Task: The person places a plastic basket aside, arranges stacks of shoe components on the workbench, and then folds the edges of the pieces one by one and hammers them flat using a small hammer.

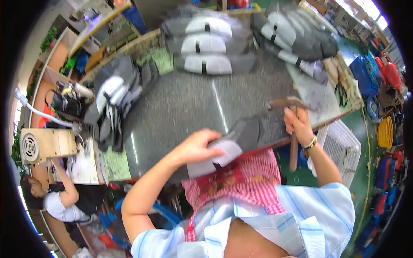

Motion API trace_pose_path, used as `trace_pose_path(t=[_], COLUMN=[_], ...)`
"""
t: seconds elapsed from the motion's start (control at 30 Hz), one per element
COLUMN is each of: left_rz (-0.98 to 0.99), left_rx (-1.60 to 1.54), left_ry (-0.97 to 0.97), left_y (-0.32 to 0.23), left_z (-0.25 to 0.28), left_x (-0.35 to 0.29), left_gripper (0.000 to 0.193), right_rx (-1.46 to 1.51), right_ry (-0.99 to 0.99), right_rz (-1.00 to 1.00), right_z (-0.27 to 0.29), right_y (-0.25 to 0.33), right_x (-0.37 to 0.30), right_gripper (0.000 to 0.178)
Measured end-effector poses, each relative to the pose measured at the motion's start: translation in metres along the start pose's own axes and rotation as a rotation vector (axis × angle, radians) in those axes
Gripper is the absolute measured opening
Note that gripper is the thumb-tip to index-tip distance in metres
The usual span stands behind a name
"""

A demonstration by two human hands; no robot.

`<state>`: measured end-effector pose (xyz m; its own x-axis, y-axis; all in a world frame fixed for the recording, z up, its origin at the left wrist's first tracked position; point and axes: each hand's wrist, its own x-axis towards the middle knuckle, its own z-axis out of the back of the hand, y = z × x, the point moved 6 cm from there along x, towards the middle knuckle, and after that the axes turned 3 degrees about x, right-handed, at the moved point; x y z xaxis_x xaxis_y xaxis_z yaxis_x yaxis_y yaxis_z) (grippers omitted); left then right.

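A hammer (293, 151) is gripped by its wooden handle in my right hand (300, 124), its metal head raised over the right end of the dark table. A flat, curved grey-and-white piece (228, 150) with a small black strip lies along the table's near edge. My left hand (198, 147) is on this piece's upper edge, thumb over the white part and fingers on the far side. A dark grey part (248, 131) of the piece extends toward my right hand.
Similar pieces lie in overlapping rows (204, 64) at the far side, with another pile (297, 36) far right and one (114, 96) at left. A white plastic crate (340, 148) stands right of the table. Beside a beige machine (49, 145) at left sits another person (64, 206).
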<state>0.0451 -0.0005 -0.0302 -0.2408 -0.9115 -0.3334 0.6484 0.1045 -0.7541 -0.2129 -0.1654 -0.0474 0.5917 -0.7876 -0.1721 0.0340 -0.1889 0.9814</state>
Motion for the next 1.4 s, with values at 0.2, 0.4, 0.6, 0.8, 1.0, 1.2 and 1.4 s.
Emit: trace_pose_path(t=[0.2, 0.4, 0.6, 0.8, 1.0, 1.2, 1.4], left_rz=[-0.078, 0.112, -0.219, -0.249, -0.255, -0.315, -0.025], left_rx=[0.179, -0.061, 0.128, 0.236, 0.151, 0.377, 0.041], left_ry=[-0.177, -0.435, -0.652, -0.668, -0.586, -0.579, -0.462], left_y=[-0.006, -0.001, -0.013, -0.020, -0.015, -0.025, -0.012], left_z=[0.005, 0.007, -0.006, 0.002, 0.001, -0.004, -0.012], left_x=[0.002, 0.054, 0.042, 0.044, 0.047, 0.041, 0.023], left_gripper=[0.052, 0.022, 0.007, 0.007, 0.010, 0.012, 0.016], right_rx=[-1.143, -1.145, -0.935, -1.090, -1.155, -1.025, -1.144], right_ry=[0.742, 0.721, 0.677, 0.639, 0.655, 0.620, 0.612], right_rz=[0.357, 0.312, 0.451, 0.421, 0.321, 0.647, 0.420], right_z=[-0.109, -0.120, -0.108, -0.101, -0.096, -0.112, -0.106], right_y=[0.043, 0.045, 0.052, 0.069, 0.053, 0.073, 0.054], right_x=[-0.017, -0.025, -0.004, 0.028, 0.030, 0.025, 0.032], right_gripper=[0.033, 0.022, 0.020, 0.020, 0.018, 0.020, 0.016])
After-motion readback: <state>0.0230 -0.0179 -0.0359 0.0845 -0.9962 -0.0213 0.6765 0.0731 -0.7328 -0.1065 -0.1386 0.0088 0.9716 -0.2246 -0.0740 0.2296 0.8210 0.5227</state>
